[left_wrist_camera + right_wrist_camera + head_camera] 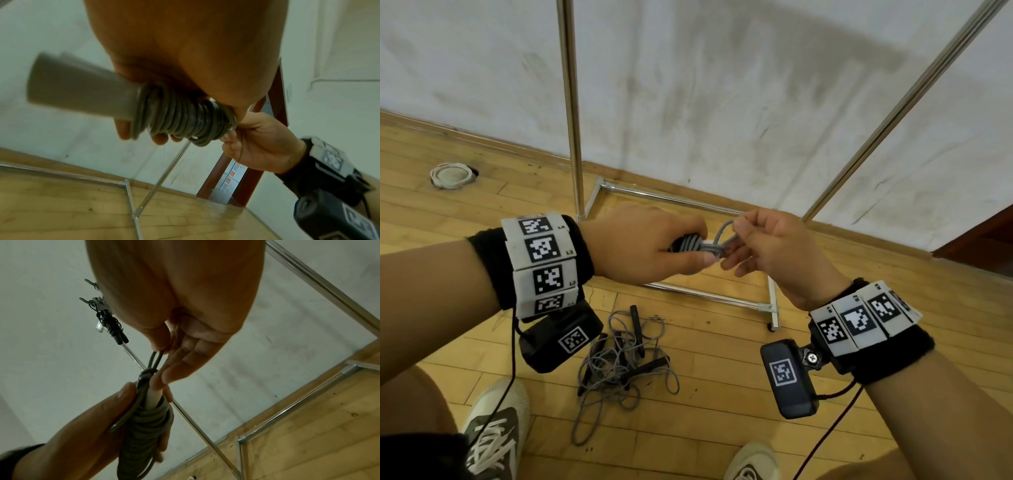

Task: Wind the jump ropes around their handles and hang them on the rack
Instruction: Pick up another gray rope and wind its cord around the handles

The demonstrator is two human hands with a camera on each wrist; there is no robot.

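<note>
Grey wound jump rope (690,244) lying level, left hand (643,245) gripping, right hand (767,246) pinching loop

Both hands meet in open air between two uprights of the chrome tubular metal rack (569,102): one vertical pole left of the left hand (640,245), one slanted pole beyond the right hand (774,250). Rack base bars (709,294) cross the wooden plank floor (722,394) under the hands. Tangled pile of grey jump ropes with black handles (619,359) lies on the floor below, between two pale sneakers (496,428). Scuffed white wall (722,85) closes off the far side.
</note>
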